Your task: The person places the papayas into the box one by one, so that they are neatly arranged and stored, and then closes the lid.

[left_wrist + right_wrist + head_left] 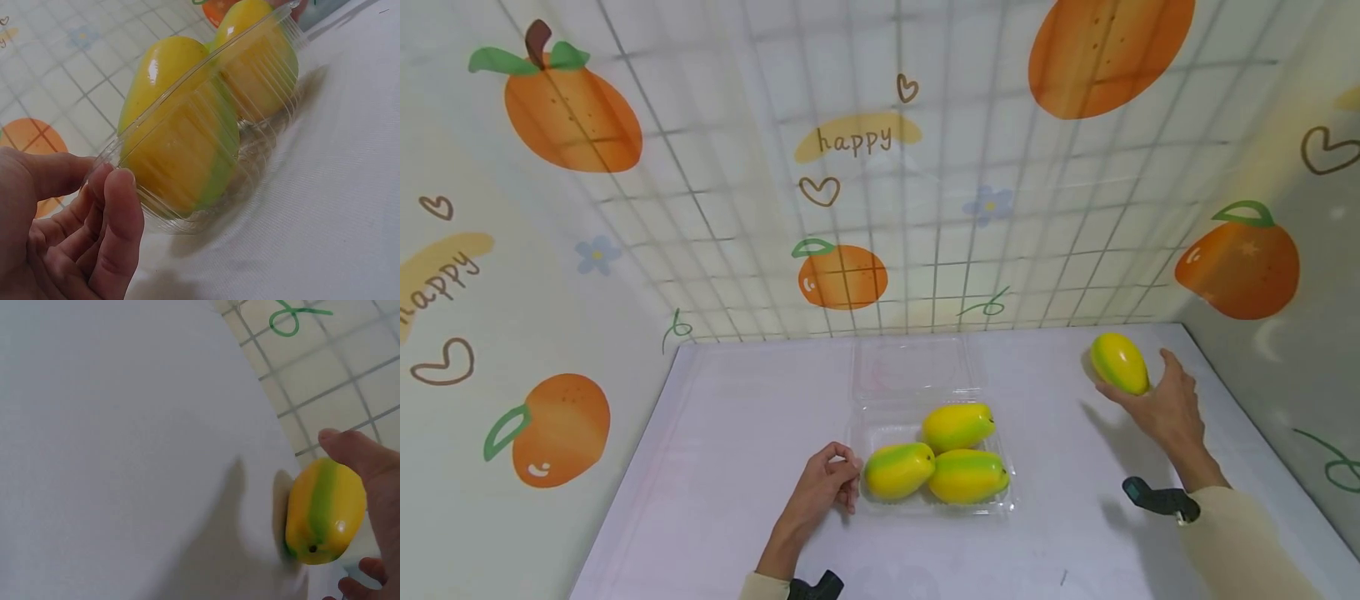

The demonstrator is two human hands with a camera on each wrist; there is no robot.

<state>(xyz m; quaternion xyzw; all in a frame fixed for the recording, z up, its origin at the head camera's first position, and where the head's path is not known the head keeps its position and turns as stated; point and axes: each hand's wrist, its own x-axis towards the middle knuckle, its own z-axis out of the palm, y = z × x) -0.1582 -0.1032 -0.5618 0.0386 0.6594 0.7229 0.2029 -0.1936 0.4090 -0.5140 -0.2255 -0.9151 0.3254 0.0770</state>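
Three yellow-green mangoes, among them the front left mango (898,472), sit in a clear plastic clamshell box (880,505) whose lid (913,367) lies folded back behind it. My left hand (826,479) pinches the box's left rim between thumb and fingers; the left wrist view shows the ribbed wall and a mango (178,131) behind it. Far right, another mango (1120,363) rests on the table. My right hand (1167,408) is beside it, thumb and fingers spread apart on either side. In the right wrist view, the thumb (356,450) stands off the mango (326,512).
A white-covered table (737,417) meets a grid-patterned backdrop (730,250) with printed oranges along its far edge. Printed side sheets (535,317) rise at left and right. A dark wrist camera mount (1161,500) sits on my right sleeve.
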